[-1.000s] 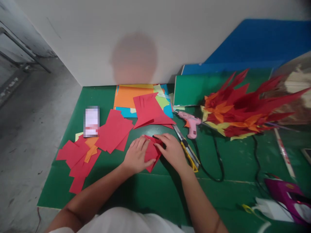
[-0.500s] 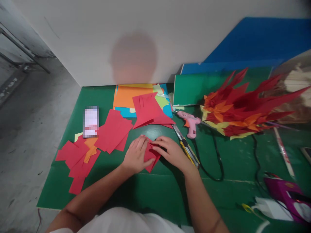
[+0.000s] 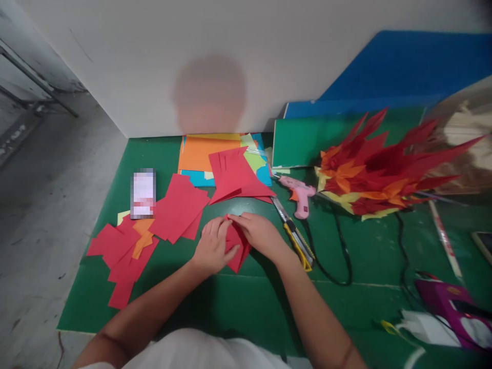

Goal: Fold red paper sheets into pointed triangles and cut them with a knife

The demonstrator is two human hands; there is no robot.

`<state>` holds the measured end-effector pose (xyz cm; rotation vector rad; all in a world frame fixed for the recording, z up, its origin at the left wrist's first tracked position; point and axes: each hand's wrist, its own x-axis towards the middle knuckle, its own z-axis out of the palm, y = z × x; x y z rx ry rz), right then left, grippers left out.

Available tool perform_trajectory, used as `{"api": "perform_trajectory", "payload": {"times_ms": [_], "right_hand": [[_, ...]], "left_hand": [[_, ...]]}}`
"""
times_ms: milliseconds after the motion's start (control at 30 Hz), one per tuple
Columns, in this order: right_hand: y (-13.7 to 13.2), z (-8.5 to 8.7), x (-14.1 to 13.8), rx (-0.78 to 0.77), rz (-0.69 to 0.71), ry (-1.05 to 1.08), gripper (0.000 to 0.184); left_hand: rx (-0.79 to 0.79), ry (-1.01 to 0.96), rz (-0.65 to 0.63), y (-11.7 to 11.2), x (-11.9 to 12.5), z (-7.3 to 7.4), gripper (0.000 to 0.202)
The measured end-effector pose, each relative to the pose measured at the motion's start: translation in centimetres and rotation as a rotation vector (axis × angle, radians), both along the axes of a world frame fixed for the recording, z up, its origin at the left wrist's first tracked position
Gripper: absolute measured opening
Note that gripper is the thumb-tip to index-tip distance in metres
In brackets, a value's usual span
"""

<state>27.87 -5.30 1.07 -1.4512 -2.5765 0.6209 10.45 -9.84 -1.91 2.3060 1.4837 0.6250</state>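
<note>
A small folded sheet of red paper (image 3: 237, 251) lies on the green tabletop between my two hands, its lower end pointing towards me. My left hand (image 3: 213, 246) is on its left side, thumb across the lower part and fingers together at the upper left edge, holding it in place. At the top tip, my right hand (image 3: 257, 230) pinches the paper, its fingertips close to those of the left. The fingers partly cover the upper folds. Just right of my right hand lies a yellow utility knife (image 3: 294, 233) with its blade towards the wall.
Cut red paper pieces (image 3: 180, 207) and orange scraps (image 3: 143, 238) lie left, beside a phone (image 3: 143, 195). Behind are coloured sheets (image 3: 211, 154) and a larger red sheet (image 3: 234, 171). A pink glue gun (image 3: 302, 195) with a black cord and a red-orange paper flame (image 3: 376, 174) stand right.
My right hand has moved left and slightly up to the paper's top tip, uncovering more of its right side. My left hand stays nearly in place.
</note>
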Motion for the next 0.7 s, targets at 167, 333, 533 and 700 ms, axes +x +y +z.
{"api": "perform_trajectory", "payload": {"times_ms": [167, 333, 533, 700], "right_hand": [[-0.1, -0.1, -0.5, 0.036, -0.033, -0.031, 0.041], [-0.1, -0.8, -0.1, 0.077, -0.040, 0.019, 0.036], [-0.2, -0.6, 0.1, 0.097, -0.018, -0.047, 0.035], [-0.4, 0.1, -0.4, 0.114, -0.003, -0.154, 0.039]], "left_hand": [[-0.005, -0.208, 0.058, 0.4, -0.7, 0.0, 0.047], [-0.097, -0.455, 0.207, 1.7, -2.4, 0.2, 0.028], [-0.194, -0.558, 0.320, 3.0, -3.9, 0.7, 0.022], [-0.228, -0.569, 0.346, 3.4, -4.3, 1.3, 0.018]]}}
